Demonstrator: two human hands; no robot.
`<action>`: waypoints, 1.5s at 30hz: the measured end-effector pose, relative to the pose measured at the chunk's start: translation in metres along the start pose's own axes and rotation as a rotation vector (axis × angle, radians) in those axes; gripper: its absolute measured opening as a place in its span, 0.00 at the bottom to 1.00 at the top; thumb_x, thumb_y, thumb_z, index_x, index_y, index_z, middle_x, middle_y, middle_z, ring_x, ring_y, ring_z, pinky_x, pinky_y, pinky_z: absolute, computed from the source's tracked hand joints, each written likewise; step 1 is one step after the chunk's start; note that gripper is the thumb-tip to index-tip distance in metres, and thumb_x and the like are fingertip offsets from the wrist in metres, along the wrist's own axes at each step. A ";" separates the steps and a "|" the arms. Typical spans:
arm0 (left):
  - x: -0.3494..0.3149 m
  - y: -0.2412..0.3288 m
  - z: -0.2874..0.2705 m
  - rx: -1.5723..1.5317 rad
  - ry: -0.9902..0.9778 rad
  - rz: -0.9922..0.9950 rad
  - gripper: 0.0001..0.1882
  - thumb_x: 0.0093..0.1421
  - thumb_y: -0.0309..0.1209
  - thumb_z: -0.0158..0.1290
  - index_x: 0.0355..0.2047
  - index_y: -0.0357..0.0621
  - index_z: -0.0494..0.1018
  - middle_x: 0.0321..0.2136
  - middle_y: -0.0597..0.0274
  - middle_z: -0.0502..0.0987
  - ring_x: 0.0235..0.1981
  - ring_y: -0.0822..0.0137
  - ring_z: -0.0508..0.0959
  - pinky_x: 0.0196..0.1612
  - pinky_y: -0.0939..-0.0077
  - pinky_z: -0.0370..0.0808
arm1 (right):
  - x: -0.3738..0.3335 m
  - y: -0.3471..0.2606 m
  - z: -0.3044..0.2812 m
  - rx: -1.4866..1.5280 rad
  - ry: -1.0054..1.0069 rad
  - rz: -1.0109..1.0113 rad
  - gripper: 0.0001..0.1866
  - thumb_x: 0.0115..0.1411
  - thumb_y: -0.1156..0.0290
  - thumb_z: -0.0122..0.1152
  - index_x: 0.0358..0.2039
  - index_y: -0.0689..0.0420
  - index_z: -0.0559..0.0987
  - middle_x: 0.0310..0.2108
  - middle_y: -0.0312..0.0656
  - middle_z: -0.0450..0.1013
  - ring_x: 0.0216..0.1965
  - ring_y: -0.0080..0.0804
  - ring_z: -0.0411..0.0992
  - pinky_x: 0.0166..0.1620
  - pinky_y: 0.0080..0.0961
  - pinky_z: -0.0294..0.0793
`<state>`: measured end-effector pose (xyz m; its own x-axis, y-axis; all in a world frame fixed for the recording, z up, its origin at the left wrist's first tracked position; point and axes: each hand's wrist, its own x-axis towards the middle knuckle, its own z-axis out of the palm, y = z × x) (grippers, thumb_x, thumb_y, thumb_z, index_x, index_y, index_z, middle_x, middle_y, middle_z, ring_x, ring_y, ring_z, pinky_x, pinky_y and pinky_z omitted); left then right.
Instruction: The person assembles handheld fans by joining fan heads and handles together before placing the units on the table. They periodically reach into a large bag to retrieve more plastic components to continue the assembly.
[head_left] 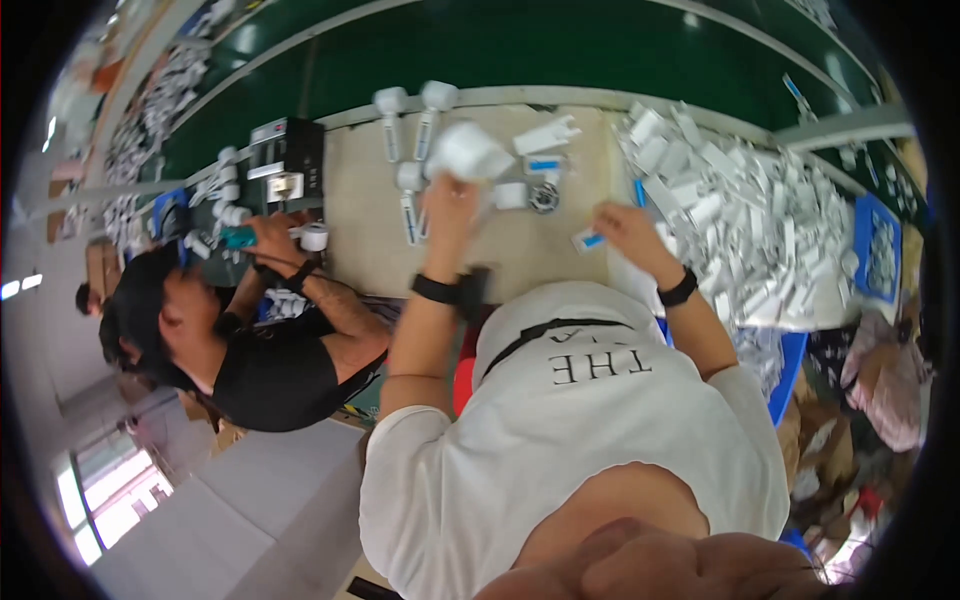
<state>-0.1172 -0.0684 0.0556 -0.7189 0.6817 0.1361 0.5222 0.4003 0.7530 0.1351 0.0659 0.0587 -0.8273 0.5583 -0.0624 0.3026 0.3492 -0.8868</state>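
My left hand (452, 208), smeared by motion, is closed on a white rounded plastic housing (468, 152) raised over the table. Farther right, my right hand (630, 235) pinches a small flat piece with a blue strip (590, 241) by its edge, low over the tabletop. Between the hands lie a short white cylinder (510, 195), a round metallic part (544, 198) and another blue-striped piece (543, 167). Behind these rests a white half-shell (546, 135). Several white devices with round heads and narrow handles stand in rows near my left hand, among them one device (391, 122).
A large heap of white plastic parts (745, 215) covers the right side, with a blue bin (878, 250) beyond. A co-worker (270, 370) at the left holds a green power tool (238, 237) beside a black machine (287, 160). A green conveyor (560, 50) runs behind the table.
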 end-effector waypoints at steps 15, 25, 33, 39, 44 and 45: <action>0.029 -0.195 -0.056 0.864 0.135 -0.341 0.24 0.46 0.34 0.53 0.42 0.33 0.65 0.44 0.43 0.68 0.47 0.51 0.68 0.47 0.58 0.65 | -0.039 0.067 -0.027 -0.981 -0.085 0.020 0.30 0.35 0.74 0.64 0.44 0.52 0.68 0.47 0.40 0.63 0.54 0.42 0.56 0.59 0.41 0.50; 0.004 0.026 0.044 -0.784 -0.731 0.015 0.24 0.62 0.44 0.38 0.49 0.37 0.65 0.42 0.59 0.72 0.42 0.69 0.72 0.46 0.76 0.67 | -0.018 -0.061 -0.055 -0.503 0.029 -0.403 0.35 0.31 0.83 0.65 0.45 0.56 0.67 0.47 0.45 0.62 0.51 0.48 0.60 0.51 0.36 0.64; -0.044 0.097 0.044 -1.383 -0.931 -0.340 0.16 0.61 0.36 0.39 0.39 0.35 0.66 0.38 0.54 0.71 0.37 0.56 0.77 0.35 0.73 0.75 | -0.037 -0.073 -0.053 -0.619 0.308 -0.387 0.35 0.34 0.82 0.66 0.47 0.56 0.65 0.45 0.47 0.63 0.50 0.48 0.61 0.50 0.35 0.64; -0.047 0.110 0.032 -1.094 -0.903 -0.512 0.11 0.56 0.28 0.37 0.35 0.36 0.66 0.29 0.55 0.74 0.25 0.64 0.77 0.26 0.74 0.75 | -0.054 -0.049 -0.062 0.076 0.178 -0.031 0.33 0.42 0.82 0.64 0.49 0.54 0.61 0.48 0.42 0.61 0.50 0.32 0.62 0.50 0.29 0.66; -0.059 0.126 0.022 -0.921 -0.994 -0.451 0.11 0.54 0.30 0.42 0.34 0.36 0.65 0.26 0.56 0.73 0.20 0.69 0.74 0.24 0.78 0.73 | -0.053 -0.045 -0.063 0.069 0.215 -0.251 0.32 0.41 0.82 0.64 0.47 0.53 0.62 0.49 0.41 0.61 0.51 0.33 0.62 0.49 0.28 0.67; -0.061 0.126 0.021 -0.903 -1.004 -0.421 0.11 0.53 0.31 0.44 0.35 0.37 0.65 0.26 0.57 0.73 0.20 0.70 0.74 0.24 0.80 0.73 | -0.053 -0.045 -0.063 0.038 0.235 -0.258 0.31 0.41 0.82 0.64 0.46 0.53 0.63 0.49 0.41 0.61 0.51 0.34 0.62 0.49 0.27 0.67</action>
<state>0.0024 -0.0461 0.1288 0.0820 0.9039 -0.4199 -0.3902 0.4168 0.8210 0.1947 0.0680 0.1303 -0.7414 0.6146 0.2694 0.0758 0.4756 -0.8764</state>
